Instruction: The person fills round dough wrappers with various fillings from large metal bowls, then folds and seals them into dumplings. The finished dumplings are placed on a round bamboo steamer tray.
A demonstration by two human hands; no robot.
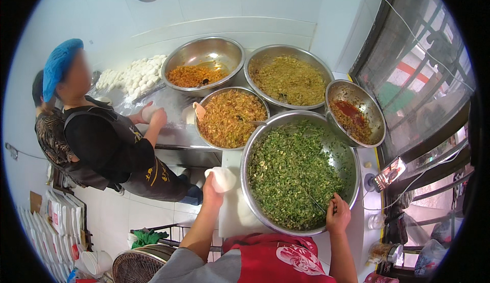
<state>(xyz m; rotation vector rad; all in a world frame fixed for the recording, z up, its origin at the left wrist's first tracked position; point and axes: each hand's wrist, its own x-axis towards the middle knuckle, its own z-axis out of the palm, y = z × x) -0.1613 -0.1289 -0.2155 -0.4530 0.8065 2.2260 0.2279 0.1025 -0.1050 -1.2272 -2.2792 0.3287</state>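
Observation:
My left hand (pixel 212 194) holds a thin round dough wrapper (pixel 225 179), left of a large steel bowl (pixel 243 176). Chopped green vegetable filling (pixel 293 172) fills much of that bowl. At its lower right rim, my right hand (pixel 338 215) grips the dark handle of a thin utensil (pixel 316 202). The utensil's far end is sunk in the filling, so its shape is hidden.
Beyond stand steel bowls of orange filling (pixel 195 75), brown-green filling (pixel 293 78), yellowish chopped filling (pixel 233 118) and red-sauced filling (pixel 350 118). Dough pieces (pixel 134 76) lie at the back left. A co-worker (pixel 111 141) handles dough on the left. A phone (pixel 389 174) stands right.

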